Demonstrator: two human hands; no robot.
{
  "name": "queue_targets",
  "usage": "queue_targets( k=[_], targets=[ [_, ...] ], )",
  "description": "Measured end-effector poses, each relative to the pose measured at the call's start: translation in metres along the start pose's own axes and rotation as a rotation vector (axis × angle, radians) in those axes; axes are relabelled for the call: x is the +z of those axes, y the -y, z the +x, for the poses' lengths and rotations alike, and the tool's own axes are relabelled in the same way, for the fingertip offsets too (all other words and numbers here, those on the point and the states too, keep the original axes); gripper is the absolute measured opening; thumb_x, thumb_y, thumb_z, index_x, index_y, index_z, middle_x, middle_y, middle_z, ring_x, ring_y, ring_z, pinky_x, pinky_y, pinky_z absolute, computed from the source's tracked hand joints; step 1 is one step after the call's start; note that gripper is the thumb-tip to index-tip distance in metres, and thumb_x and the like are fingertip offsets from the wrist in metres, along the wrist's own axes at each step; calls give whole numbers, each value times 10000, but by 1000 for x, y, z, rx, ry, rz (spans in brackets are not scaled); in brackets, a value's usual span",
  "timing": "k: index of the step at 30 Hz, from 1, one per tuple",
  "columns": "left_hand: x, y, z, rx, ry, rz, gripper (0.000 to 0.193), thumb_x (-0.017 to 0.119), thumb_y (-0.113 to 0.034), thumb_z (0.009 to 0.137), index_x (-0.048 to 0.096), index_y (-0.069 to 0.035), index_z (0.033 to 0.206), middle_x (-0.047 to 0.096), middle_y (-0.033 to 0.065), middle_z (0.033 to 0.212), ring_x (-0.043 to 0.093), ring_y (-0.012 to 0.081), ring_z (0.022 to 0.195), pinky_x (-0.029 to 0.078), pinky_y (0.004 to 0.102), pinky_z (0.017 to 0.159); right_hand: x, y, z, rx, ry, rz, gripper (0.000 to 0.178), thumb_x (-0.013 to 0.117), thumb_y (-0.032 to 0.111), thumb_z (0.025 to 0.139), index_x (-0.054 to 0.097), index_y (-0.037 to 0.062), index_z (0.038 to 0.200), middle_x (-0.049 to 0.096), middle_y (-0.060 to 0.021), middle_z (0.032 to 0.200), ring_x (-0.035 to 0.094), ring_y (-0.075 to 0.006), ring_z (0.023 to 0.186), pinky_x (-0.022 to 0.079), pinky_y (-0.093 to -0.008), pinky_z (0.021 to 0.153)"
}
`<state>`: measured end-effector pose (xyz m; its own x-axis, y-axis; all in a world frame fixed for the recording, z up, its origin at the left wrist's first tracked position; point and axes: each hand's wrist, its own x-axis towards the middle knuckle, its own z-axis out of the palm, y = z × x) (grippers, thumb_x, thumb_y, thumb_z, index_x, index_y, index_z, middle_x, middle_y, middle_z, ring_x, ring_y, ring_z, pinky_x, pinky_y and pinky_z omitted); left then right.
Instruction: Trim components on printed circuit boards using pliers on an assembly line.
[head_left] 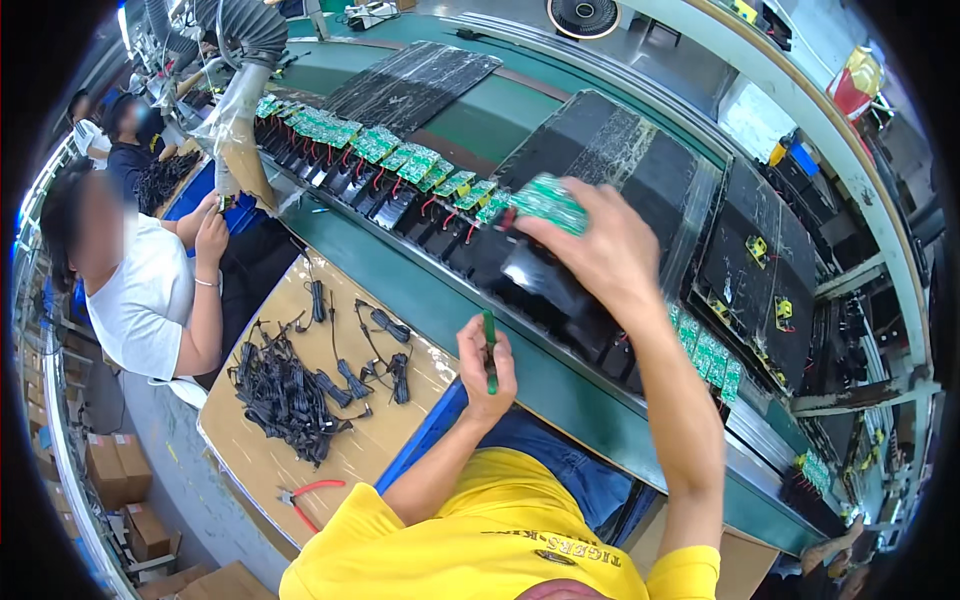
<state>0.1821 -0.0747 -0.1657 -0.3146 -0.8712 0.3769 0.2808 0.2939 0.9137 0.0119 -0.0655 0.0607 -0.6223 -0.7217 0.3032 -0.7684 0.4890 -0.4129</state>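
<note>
My right hand (610, 245) is over the conveyor, its thumb and fingers closed on a green circuit board (548, 203). Red wire shows by the board's left end. Just below it lies a glossy black casing (535, 275), partly blurred. In front of my body, at the belt's near edge, my left hand (487, 370) is curled around a narrow green piece (489, 335); its kind is not clear. A long row of black casings with green circuit boards (375, 143) on red wires runs along the belt to the left. More green boards (708, 350) sit right of my right forearm.
On the brown worktable (225, 410) lie a heap of black cables (290, 390) and red-handled cutters (305, 500). A person in white (150, 290) works at the left, beside a flexible duct (250, 35). Dark flat panels (620, 150) lie beyond the row. A metal frame (850, 130) stands right.
</note>
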Motion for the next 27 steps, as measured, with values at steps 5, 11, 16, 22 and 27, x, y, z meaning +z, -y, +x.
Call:
queue_targets(
  k=[5,11,16,22,27],
  targets=[
    [-1,-2,-3,-26,-9,-27,485,573,4,1036,524,30,1518,710,96,1008,604,161,764,508,267,726,61,44,47,13,64,12,818,811,763,924,804,130,1442,799,-145,1227,791,-373,1092,615,-440,966],
    [-1,-6,-4,18,55,61,523,539,46,1053,450,20,1568,688,107,1032,589,158,820,498,258,769,95,58,58,3,110,-5,824,807,766,920,803,132,1447,797,-156,1217,792,-378,1104,617,-468,984],
    [-4,-3,-6,14,62,71,520,542,52,1054,444,23,1564,692,118,1044,597,164,822,506,262,772,121,60,66,-10,89,7,815,808,763,916,805,134,1435,782,-163,1203,779,-389,1106,614,-489,984],
    [-6,-2,-3,3,38,49,523,574,33,1041,482,39,1555,694,119,1066,609,168,823,519,264,773,154,54,75,-90,-25,-50,791,802,765,915,813,137,1396,725,-157,1249,725,-375,1093,596,-501,965],
    [4,4,-9,-14,96,-45,516,576,16,1050,511,47,1561,683,149,1134,636,193,898,545,296,830,159,37,76,-228,-287,-107,763,842,728,879,821,95,1305,687,-147,1286,658,-356,1098,503,-507,982]
  ],
)
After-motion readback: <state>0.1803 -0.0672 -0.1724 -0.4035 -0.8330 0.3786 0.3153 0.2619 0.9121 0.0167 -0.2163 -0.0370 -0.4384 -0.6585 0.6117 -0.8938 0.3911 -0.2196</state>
